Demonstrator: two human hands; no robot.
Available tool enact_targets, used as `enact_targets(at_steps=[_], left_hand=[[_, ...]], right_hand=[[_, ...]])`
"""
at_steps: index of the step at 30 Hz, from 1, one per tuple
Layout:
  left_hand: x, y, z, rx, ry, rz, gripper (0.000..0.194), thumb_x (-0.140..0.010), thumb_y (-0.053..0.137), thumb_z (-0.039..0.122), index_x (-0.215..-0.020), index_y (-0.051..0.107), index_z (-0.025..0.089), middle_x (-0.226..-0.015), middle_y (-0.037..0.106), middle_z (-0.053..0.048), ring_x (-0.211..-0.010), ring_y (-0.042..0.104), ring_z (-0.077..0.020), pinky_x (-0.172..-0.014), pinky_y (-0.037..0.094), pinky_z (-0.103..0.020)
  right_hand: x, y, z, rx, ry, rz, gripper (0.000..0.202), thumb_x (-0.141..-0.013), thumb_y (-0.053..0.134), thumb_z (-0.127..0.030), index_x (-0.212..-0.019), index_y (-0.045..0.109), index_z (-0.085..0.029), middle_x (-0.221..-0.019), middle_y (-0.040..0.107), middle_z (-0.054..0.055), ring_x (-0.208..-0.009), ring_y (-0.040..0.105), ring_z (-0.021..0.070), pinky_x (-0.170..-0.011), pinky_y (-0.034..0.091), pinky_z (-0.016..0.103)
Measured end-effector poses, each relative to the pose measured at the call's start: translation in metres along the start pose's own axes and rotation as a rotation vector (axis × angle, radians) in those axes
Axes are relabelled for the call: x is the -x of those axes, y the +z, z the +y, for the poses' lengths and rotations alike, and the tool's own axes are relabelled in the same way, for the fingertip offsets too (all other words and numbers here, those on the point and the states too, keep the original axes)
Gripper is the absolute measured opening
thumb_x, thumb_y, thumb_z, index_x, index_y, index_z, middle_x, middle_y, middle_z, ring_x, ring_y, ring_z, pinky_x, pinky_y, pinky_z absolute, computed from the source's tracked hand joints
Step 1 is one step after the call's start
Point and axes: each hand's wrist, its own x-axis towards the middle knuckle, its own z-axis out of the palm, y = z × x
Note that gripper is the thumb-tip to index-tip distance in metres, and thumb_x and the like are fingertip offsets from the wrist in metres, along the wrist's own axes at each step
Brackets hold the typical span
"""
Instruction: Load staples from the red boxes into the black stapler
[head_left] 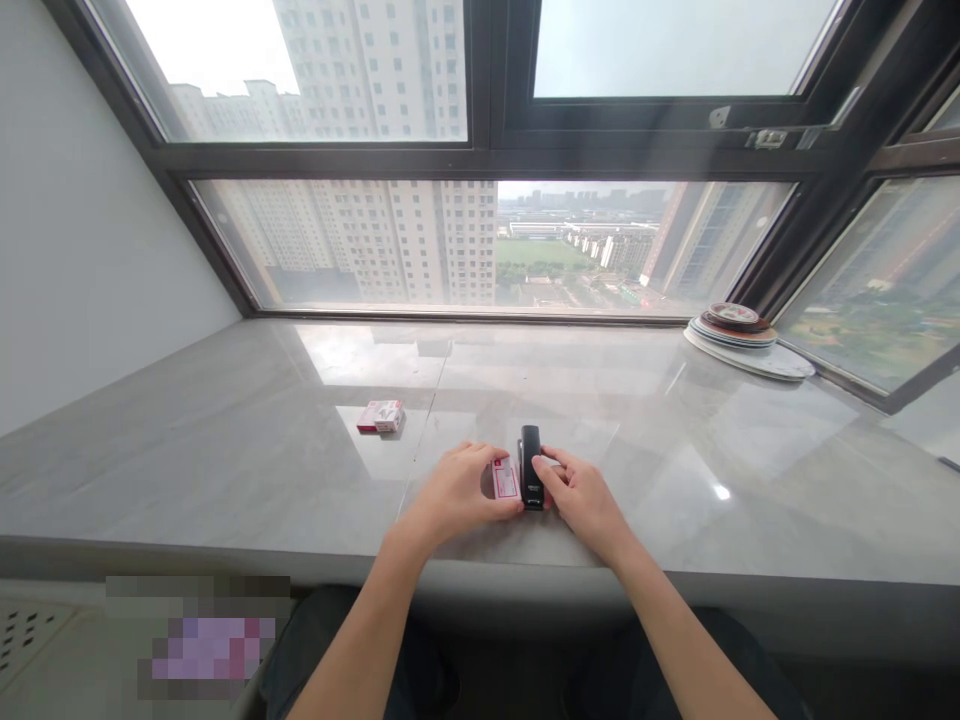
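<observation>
My left hand (466, 488) grips a small white box with red print (505, 479) between thumb and fingers, low over the grey stone sill. Right beside that box is a black stapler (532, 468), its long side pointing away from me. My right hand (581, 492) is closed on the stapler, thumb on its top and fingers along its right side. Farther off to the left lie two small boxes, a white one (389, 416) and a dark pink one (367, 417), touching each other.
The stone sill (247, 450) runs up to a dark window frame (480, 163). A stack of plates (731, 330) stands in the far right corner. Its front edge (525, 578) is just above my legs. A blurred patch (214, 645) covers something at lower left.
</observation>
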Motion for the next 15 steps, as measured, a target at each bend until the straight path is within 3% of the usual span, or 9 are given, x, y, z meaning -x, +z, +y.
enact_targets(at_steps=[8,11,13,15], left_hand=[[0.000,0.016,-0.001,-0.037,0.063,-0.043,0.060,-0.069,0.087,0.058,-0.117,0.066,0.029,-0.108,0.066,-0.004,-0.105,0.059,-0.0294,-0.090,0.051,-0.042],[0.003,0.014,0.000,0.011,0.062,-0.054,0.076,-0.066,0.087,0.062,-0.130,0.061,0.030,-0.119,0.065,-0.006,-0.115,0.058,-0.0317,-0.097,0.050,-0.043],[0.002,0.003,-0.007,0.079,0.051,-0.022,0.075,-0.078,0.079,0.062,-0.142,0.054,0.032,-0.134,0.062,-0.006,-0.127,0.054,-0.0311,-0.104,0.048,-0.042],[-0.001,-0.017,-0.026,0.116,-0.021,0.115,0.050,-0.098,0.055,0.053,-0.144,0.053,0.032,-0.142,0.059,-0.004,-0.133,0.053,-0.0268,-0.109,0.045,-0.040]], right_hand=[[0.002,0.000,0.003,-0.036,-0.045,-0.066,0.062,-0.099,0.050,-0.062,-0.138,0.063,-0.016,-0.061,0.063,-0.002,-0.062,0.059,0.0183,-0.066,0.048,0.031],[0.002,-0.001,0.001,-0.042,-0.038,-0.056,0.062,-0.098,0.052,-0.061,-0.140,0.062,-0.017,-0.060,0.064,-0.002,-0.061,0.060,0.0186,-0.066,0.048,0.031],[0.001,-0.001,0.000,-0.041,-0.028,-0.049,0.060,-0.100,0.050,-0.060,-0.142,0.060,-0.018,-0.061,0.065,-0.002,-0.059,0.059,0.0184,-0.064,0.046,0.030],[0.001,-0.002,0.000,-0.040,-0.023,-0.045,0.057,-0.101,0.046,-0.058,-0.141,0.060,-0.019,-0.061,0.066,-0.001,-0.058,0.059,0.0182,-0.062,0.045,0.030]])
